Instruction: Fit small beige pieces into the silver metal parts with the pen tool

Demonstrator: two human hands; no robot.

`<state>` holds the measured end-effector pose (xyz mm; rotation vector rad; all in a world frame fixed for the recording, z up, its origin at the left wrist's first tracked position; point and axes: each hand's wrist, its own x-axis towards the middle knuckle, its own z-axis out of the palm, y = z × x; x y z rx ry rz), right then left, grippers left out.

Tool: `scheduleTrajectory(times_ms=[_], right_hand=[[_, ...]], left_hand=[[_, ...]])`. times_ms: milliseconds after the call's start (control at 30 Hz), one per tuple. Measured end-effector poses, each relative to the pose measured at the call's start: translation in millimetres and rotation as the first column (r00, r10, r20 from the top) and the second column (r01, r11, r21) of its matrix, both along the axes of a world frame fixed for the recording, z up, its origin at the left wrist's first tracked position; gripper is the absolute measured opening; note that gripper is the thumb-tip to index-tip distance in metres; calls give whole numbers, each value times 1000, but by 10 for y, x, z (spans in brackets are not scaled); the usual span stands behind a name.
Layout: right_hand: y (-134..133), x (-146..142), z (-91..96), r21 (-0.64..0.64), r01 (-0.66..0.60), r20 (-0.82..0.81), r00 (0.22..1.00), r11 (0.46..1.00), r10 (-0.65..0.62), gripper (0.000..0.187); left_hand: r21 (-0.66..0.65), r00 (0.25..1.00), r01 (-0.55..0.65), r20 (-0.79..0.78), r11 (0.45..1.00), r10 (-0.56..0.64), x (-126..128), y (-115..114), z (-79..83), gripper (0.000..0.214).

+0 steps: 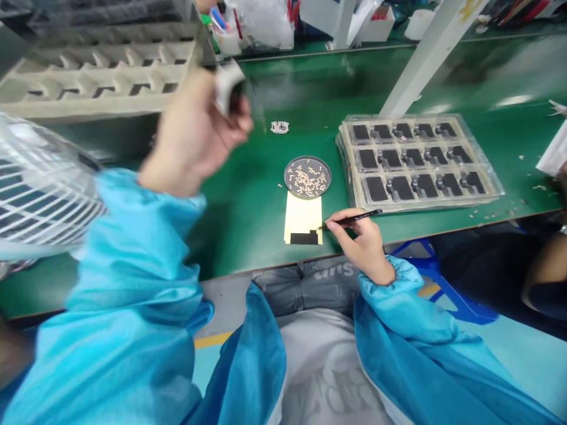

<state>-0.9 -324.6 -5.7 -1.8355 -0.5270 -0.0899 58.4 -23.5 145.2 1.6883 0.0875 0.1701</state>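
Note:
My left hand (pixel 195 133) is raised over the green bench, blurred, with its fingers closed on a small pale part (pixel 228 82). At the bench's front edge my right hand (pixel 363 239) pinches black tweezers (pixel 352 219), whose tip points left at a yellow backing sheet (pixel 303 215) carrying a black sticker (pixel 305 238). Just behind the sheet sits a round dark dish (pixel 307 176) full of small pale pieces. A clear tray (pixel 416 162) of black parts lies to the right of the dish. Both arms wear blue sleeves.
A white fan guard (pixel 39 189) stands at the left. Grey moulded trays (pixel 95 74) are stacked at the back left. A small white part (pixel 279 126) lies alone on the bench (pixel 266 200). A white post (pixel 425 56) rises behind the clear tray. Another person's arm (pixel 547 271) shows at the right edge.

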Motion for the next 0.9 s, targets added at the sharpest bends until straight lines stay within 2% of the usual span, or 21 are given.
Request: scheduleTrajectory(times_ms=[33, 100, 133, 200, 267, 400, 600, 900], right_hand=[[-6, -1, -13, 3, 8, -2, 1000, 1000, -8, 14], [-19, 7, -36, 0, 1, -18, 1000, 1000, -1, 14], [-27, 15, -46, 0, -9, -30, 1000, 1000, 9, 14], [-43, 32, -57, 12, -31, -59, 998, 999, 31, 14], [-55, 45, -58, 35, -46, -85, 995, 998, 49, 14], [-58, 48, -43, 38, -41, -108, 993, 998, 45, 15], [-47, 47, -36, 34, -43, -111, 993, 998, 47, 17], [-2, 50, -37, 100, -43, -119, 991, 994, 54, 21]], left_hand=[[-118, 997, 18, -74, 993, -26, -52, -133, -193, 31], [-220, 969, 92, -206, 971, -139, -181, -401, -610, 16], [-219, 963, 106, -218, 970, -155, -244, -511, -800, 12], [-135, 962, 166, -197, 977, -191, -347, -651, -1085, 10], [-36, 960, 231, -155, 972, -234, -411, -692, -1230, 10], [40, 957, 276, -99, 960, -272, -470, -650, -1294, 12], [41, 954, 291, -90, 956, -287, -502, -635, -1356, 18], [146, 940, 340, -71, 929, -333, -537, -631, -1291, 28]])
